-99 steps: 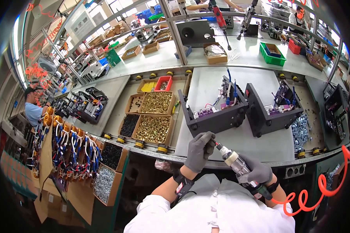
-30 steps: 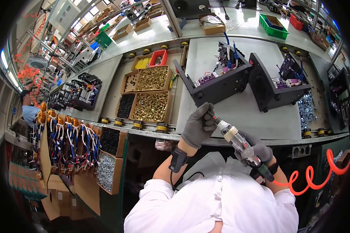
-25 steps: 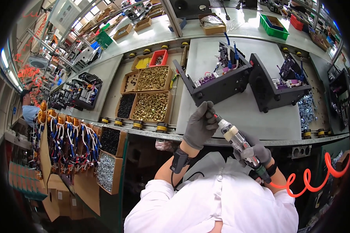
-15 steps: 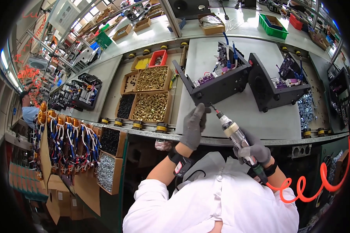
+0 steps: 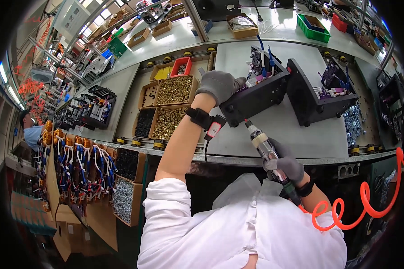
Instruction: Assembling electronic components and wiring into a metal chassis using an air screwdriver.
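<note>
My left hand [image 5: 217,86], in a grey glove, reaches over the left end of a black metal housing [image 5: 256,99] and appears closed on its side panel; some fingertips are hidden. Inside the housing sit purple-and-white circuit parts, with blue-tipped cables rising from them. My right hand [image 5: 286,167], gloved too, wraps round an electric screwdriver [image 5: 267,150] tied to a coiled orange cord [image 5: 367,201]. Its bit points up and away, just short of the housing's near edge. A second black housing [image 5: 321,105] of the same kind stands to the right, touched by neither hand.
Left of the housings, boxes hold brass-coloured fasteners [image 5: 175,91] and black screws [image 5: 145,122]. Silver screws [image 5: 126,200] fill a box lower left, beside hanging wired coils [image 5: 78,163]. Loose silver hardware [image 5: 353,127] lies at right. A person [image 5: 32,132] is at far left.
My left hand has gone from beside the screwdriver bit up to the housing's left end. That housing's near left corner has shifted slightly toward me. The screwdriver has moved a little left.
</note>
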Available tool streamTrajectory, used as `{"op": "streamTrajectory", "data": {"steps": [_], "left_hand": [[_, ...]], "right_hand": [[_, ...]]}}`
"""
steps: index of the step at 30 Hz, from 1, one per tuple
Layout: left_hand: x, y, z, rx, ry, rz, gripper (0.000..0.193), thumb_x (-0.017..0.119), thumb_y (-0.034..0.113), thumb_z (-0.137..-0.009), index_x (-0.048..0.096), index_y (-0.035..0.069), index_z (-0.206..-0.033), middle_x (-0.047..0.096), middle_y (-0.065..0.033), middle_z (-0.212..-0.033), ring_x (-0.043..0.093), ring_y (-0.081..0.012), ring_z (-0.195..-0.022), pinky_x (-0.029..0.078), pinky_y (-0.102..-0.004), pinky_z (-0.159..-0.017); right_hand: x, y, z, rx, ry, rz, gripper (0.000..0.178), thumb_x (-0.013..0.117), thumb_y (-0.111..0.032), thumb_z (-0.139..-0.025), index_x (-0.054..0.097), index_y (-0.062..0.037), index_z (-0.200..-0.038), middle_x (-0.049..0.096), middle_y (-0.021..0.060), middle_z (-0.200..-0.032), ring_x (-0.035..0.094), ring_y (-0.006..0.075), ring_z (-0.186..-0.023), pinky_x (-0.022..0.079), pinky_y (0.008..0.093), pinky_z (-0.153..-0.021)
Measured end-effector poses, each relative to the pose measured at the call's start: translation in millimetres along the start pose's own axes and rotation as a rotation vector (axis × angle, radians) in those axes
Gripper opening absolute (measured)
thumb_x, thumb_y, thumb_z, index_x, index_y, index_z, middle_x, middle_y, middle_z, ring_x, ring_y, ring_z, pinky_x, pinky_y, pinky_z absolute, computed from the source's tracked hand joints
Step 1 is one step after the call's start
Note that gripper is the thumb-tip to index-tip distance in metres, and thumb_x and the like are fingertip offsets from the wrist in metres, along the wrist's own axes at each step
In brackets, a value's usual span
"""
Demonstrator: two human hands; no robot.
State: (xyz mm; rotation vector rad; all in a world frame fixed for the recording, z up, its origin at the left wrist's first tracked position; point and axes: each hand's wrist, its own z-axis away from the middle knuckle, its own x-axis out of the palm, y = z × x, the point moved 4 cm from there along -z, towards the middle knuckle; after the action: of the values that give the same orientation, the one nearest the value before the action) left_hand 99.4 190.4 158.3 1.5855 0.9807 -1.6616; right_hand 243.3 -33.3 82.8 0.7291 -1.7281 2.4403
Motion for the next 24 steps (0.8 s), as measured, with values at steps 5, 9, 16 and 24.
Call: {"op": "streamTrajectory", "data": {"steps": [5,9,16,24], "left_hand": [[4,-6,-1,-0.036,0.054,0.027,0.070,0.031,0.061,-0.098,0.074,0.010,-0.077,0.069,-0.0168,-0.078,0.068,-0.0343,-0.079,0.049,-0.0455,-0.080],[6,-7,-2,-0.049,0.068,0.028,0.069,0.032,0.061,-0.098,0.074,0.010,-0.077,0.069,-0.0159,-0.076,0.068,-0.0339,-0.075,0.049,-0.0446,-0.077],[8,-8,-2,-0.086,0.171,0.102,0.066,0.037,0.060,-0.097,0.073,0.009,-0.075,0.068,-0.0157,-0.073,0.067,-0.0323,-0.071,0.049,-0.0424,-0.068],[66,-60,74,-0.294,0.570,2.483,0.021,0.050,0.014,-0.100,0.057,0.001,-0.115,0.061,-0.0045,-0.092,0.057,-0.0129,-0.079,0.050,-0.0250,-0.067]], "right_hand": [[2,-2,0,0.019,-0.023,0.002,0.075,0.068,-0.012,-0.066,0.042,0.0029,-0.135,0.051,0.0090,-0.095,0.058,0.0138,-0.059,0.051,0.0271,-0.051],[6,-3,-2,0.025,-0.015,0.010,0.078,0.068,-0.013,-0.067,0.040,0.0033,-0.137,0.052,0.0093,-0.098,0.058,0.0140,-0.063,0.050,0.0269,-0.051],[9,2,-12,-0.014,0.060,-0.017,0.077,0.067,-0.011,-0.069,0.037,0.0031,-0.139,0.054,0.0098,-0.093,0.057,0.0152,-0.059,0.049,0.0283,-0.050],[-4,-11,12,0.085,-0.039,-0.017,0.071,0.065,-0.010,-0.068,0.042,0.0011,-0.133,0.056,0.0114,-0.086,0.058,0.0167,-0.057,0.050,0.0294,-0.048]]}}
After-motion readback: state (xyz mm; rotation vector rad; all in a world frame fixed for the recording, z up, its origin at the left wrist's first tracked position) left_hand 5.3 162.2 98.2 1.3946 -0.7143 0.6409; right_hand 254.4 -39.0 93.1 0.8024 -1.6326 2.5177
